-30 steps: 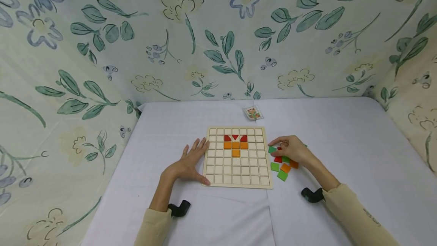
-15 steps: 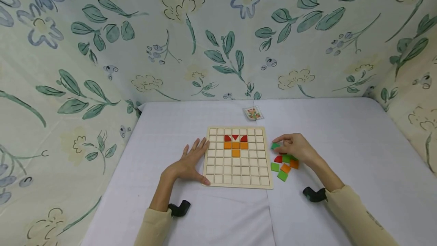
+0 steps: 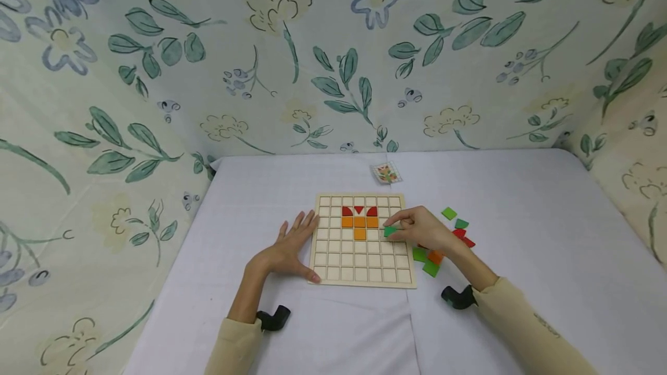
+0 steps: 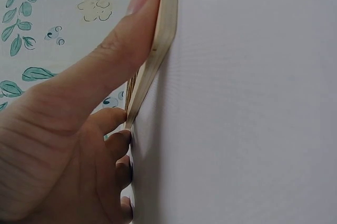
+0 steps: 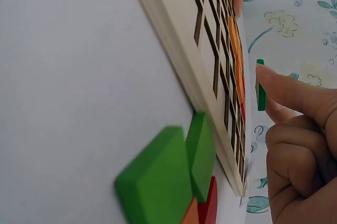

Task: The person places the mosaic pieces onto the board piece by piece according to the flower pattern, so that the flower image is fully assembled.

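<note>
A wooden grid board (image 3: 359,271) lies on the white table, with red and orange tiles (image 3: 359,220) set in its upper rows. My right hand (image 3: 419,229) pinches a green tile (image 3: 389,231) above the board's right columns, just right of the orange tiles; the right wrist view shows the green tile (image 5: 260,91) held at the fingertip above the board (image 5: 179,34). My left hand (image 3: 289,247) lies flat against the board's left edge, the thumb at its lower left corner. In the left wrist view the left hand's thumb (image 4: 118,45) presses the board's edge (image 4: 163,29).
Loose green, red and orange tiles (image 3: 432,259) lie right of the board, with more green and red ones (image 3: 458,225) farther right. A small pattern card (image 3: 387,173) lies beyond the board. Floral cloth walls close in the table's back and sides.
My right hand lifted a green tile from the loose pile and carried it left over the board. The tiles it covered now show. The left hand stayed put.
</note>
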The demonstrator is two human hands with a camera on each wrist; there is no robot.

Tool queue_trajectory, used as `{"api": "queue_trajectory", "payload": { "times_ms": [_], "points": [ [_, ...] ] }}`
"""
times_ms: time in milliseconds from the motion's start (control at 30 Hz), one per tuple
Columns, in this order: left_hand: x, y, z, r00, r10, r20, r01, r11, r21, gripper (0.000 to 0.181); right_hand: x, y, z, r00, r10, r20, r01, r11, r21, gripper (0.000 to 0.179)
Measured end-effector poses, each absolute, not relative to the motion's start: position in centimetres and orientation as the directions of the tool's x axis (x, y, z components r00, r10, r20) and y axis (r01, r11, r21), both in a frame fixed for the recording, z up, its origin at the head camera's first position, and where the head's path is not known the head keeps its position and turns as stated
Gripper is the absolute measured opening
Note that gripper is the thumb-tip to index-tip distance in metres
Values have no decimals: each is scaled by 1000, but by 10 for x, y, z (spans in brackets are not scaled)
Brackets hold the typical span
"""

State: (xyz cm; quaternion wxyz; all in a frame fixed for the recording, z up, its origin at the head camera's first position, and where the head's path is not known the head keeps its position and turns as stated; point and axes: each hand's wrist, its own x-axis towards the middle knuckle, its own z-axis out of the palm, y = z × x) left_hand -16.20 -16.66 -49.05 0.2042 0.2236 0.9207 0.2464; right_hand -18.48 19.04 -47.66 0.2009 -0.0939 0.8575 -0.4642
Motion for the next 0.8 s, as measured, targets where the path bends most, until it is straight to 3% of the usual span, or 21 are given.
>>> {"api": "queue_trajectory", "payload": {
  "times_ms": [333, 800],
  "points": [
    [-163, -167, -491, -813, 520, -262, 319, 774, 546, 144, -188, 162, -479, -891, -424, -163, -110, 548, -829, 26],
    [-163, -167, -492, -812, 514, -277, 309, 782, 542, 144, -186, 166, -485, -912, -360, -195, -43, 559, -828, 25]
  ]
}}
